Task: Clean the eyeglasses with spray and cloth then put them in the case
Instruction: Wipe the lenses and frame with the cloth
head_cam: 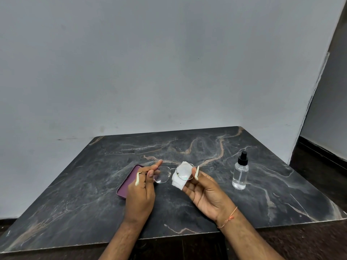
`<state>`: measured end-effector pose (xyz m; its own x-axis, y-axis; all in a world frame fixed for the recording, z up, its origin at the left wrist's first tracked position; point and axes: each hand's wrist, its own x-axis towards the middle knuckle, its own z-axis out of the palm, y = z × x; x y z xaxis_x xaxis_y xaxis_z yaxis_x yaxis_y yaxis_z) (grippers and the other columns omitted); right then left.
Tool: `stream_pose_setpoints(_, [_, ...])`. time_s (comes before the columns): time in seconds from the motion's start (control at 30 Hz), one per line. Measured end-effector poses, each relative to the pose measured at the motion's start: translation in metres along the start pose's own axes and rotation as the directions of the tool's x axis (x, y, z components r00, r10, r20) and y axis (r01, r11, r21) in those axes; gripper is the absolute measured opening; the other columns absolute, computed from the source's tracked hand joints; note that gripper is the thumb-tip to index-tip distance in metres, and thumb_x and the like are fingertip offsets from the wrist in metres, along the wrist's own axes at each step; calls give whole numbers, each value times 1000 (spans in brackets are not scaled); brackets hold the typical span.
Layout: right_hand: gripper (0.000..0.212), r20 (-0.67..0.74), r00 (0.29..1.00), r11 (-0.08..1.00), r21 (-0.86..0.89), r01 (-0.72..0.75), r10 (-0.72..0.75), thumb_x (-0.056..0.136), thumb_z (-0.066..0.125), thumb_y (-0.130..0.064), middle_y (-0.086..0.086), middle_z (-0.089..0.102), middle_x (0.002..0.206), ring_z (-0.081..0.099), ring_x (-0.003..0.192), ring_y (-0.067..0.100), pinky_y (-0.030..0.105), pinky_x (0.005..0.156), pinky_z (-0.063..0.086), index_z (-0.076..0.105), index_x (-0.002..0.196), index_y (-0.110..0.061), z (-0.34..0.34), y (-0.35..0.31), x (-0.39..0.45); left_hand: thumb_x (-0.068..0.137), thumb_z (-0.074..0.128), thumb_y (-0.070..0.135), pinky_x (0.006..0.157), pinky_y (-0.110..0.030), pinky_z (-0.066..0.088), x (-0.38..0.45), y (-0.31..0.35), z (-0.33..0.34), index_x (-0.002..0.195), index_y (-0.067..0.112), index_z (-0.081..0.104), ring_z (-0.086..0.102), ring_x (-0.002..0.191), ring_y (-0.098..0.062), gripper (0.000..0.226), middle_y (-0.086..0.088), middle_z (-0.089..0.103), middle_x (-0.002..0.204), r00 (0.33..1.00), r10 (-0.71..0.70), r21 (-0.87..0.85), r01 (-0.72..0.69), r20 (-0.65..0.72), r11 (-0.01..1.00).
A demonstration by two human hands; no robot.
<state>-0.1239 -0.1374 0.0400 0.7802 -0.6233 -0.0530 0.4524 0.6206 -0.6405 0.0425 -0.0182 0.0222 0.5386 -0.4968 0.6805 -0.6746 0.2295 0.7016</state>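
Now left hand (139,194) pinching eyeglasses (169,174), right hand (204,194) apparently pressing cloth (177,180) behind lens

no text, label, brand, number or sign can be read anywhere: the bottle (240,170) is clear and bare, and the case (125,184) shows a plain purple surface.

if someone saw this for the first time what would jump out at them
First the eyeglasses, held up over the middle of the dark marble table: the left hand pinches one temple while the right hand presses a white cloth around one lens. Next, the clear spray bottle standing upright to the right, and the purple case lying behind the left hand.
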Motion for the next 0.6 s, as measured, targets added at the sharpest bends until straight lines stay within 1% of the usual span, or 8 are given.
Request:
stream_pose_setpoints(0.07, [28, -18, 999, 999, -21, 27, -28, 87, 70, -11, 28, 76, 118, 80, 98, 32, 42, 74, 67, 80, 109, 2, 0, 0, 1, 112, 43, 28, 97, -13, 55, 0, 1, 0, 138, 18, 71, 74, 114, -6, 39, 16, 74, 129, 1000, -8, -11, 8, -3, 1000])
stream_pose_setpoints(0.13, [21, -67, 995, 997, -25, 71, -72, 81, 74, -8, 23, 78, 108, 81, 92, 27, 42, 74, 68, 82, 99, 0, 1, -1, 3, 112, 44, 30, 96, -12, 54, -1, 2, 0, 138, 19, 71, 73, 115, -4, 40, 22, 74, 126, 1000, -18, -24, 18, 1, 1000])
stream_pose_setpoints(0.2, [22, -91, 990, 994, -1, 109, -109, 80, 75, -5, 21, 79, 105, 81, 92, 26, 41, 76, 68, 78, 102, 1, 2, -2, 3, 112, 44, 32, 97, -15, 56, -2, 2, 0, 139, 22, 70, 73, 116, -2, 39, 23, 75, 125, 999, -27, -31, 27, 25, 999])
stream_pose_setpoints(0.27, [23, -76, 991, 994, 29, 110, -107, 83, 73, -4, 23, 78, 110, 80, 96, 29, 40, 77, 68, 75, 105, 3, 3, -3, 2, 111, 44, 32, 98, -18, 57, -3, 1, 0, 140, 22, 70, 73, 117, -1, 39, 22, 75, 126, 999, -26, -36, 28, 36, 999])
stream_pose_setpoints(0.4, [36, -29, 1000, 1000, 19, 11, -10, 89, 69, -14, 28, 72, 128, 77, 110, 36, 42, 85, 67, 73, 121, 2, 2, 1, 0, 111, 44, 31, 96, -11, 54, -5, 3, -1, 138, 22, 71, 72, 116, 0, 40, 25, 74, 123, 1000, -19, -10, 19, 18, 1000])
stream_pose_setpoints(0.43, [37, -18, 1000, 1000, 9, -6, 6, 90, 69, -17, 29, 72, 129, 77, 110, 37, 42, 85, 67, 75, 121, 2, 3, 2, -1, 111, 43, 30, 96, -11, 54, -5, 3, -2, 138, 21, 71, 72, 116, 0, 40, 24, 74, 123, 1000, -14, 0, 14, 9, 1000])
stream_pose_setpoints(0.5, [33, -19, 1000, 1000, -8, 9, -9, 89, 70, -18, 30, 72, 126, 78, 107, 36, 43, 82, 67, 78, 115, 2, 2, -1, 0, 111, 41, 31, 97, -12, 55, -2, 3, 1, 139, 21, 71, 72, 116, 0, 41, 22, 73, 125, 1000, -8, 4, 8, 5, 1000])
stream_pose_setpoints(0.6, [25, -63, 995, 997, 13, 73, -72, 83, 75, -11, 28, 76, 115, 80, 98, 32, 43, 79, 68, 79, 104, 2, 4, -3, 1, 113, 43, 31, 96, -13, 55, -1, 2, 1, 138, 25, 71, 72, 115, 1, 38, 27, 73, 125, 1000, -21, 1, 21, 22, 1000])
